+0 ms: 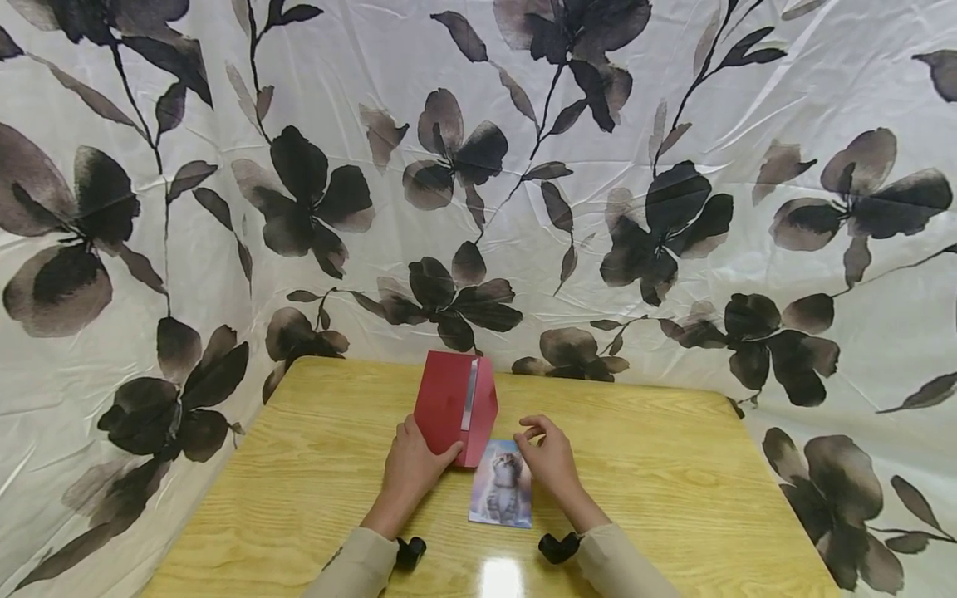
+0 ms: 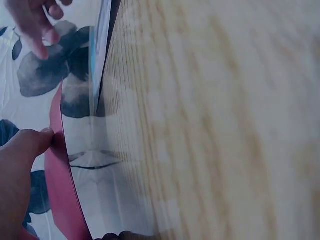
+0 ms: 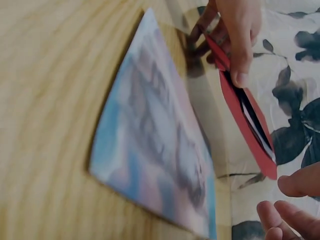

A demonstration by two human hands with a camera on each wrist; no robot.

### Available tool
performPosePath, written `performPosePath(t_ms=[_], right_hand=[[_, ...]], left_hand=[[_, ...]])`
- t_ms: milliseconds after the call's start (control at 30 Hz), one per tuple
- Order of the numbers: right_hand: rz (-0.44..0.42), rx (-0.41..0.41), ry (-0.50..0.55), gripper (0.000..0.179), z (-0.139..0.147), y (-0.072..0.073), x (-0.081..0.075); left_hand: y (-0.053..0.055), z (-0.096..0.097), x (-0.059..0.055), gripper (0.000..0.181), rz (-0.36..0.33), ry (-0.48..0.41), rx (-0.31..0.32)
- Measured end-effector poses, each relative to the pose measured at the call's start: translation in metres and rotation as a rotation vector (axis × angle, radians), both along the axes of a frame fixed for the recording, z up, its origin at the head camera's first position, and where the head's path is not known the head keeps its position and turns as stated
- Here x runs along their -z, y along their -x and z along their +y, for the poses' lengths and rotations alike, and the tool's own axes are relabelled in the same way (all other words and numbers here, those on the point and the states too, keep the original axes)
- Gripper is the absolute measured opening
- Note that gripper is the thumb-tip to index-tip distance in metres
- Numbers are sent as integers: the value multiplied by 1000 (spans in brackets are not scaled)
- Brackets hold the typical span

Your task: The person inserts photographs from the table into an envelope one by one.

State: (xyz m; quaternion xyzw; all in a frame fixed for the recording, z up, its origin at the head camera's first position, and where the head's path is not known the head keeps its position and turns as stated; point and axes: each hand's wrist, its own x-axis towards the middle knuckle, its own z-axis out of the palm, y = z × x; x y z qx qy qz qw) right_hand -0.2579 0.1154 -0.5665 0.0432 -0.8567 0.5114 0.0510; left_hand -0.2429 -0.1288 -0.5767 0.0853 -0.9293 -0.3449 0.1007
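My left hand point(image 1: 413, 465) grips the lower end of a red envelope point(image 1: 446, 403), its thumb on the near face. The flap stands open on the right, and a pale strip of something inside shows in the opening. In the right wrist view the envelope is held up off the table. A card point(image 1: 499, 494) with a kitten picture lies on the table just below it. Over the card's upper right corner hovers my right hand point(image 1: 552, 461), loosely bent and holding nothing; its fingers point(image 3: 300, 186) are apart from the envelope in the right wrist view.
A yellow wood-grain table point(image 1: 314, 482) lies under both hands. Behind it and at the sides hangs a white cloth point(image 1: 553, 274) with dark flowers. Black straps point(image 1: 559, 548) sit at both sleeve cuffs.
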Motion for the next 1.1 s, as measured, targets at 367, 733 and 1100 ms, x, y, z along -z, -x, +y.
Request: performPosePath(t_ms=[367, 733, 1100], right_hand=[[-48, -33, -38, 35, 19, -20, 7], [-96, -62, -168, 44, 24, -45, 12], [-80, -10, -348, 57, 21, -59, 17]], left_hand=[[-1, -1, -1, 100, 5, -3, 4], [-1, 0, 1, 101, 0, 8, -1], [-4, 1, -1, 101, 2, -8, 6]])
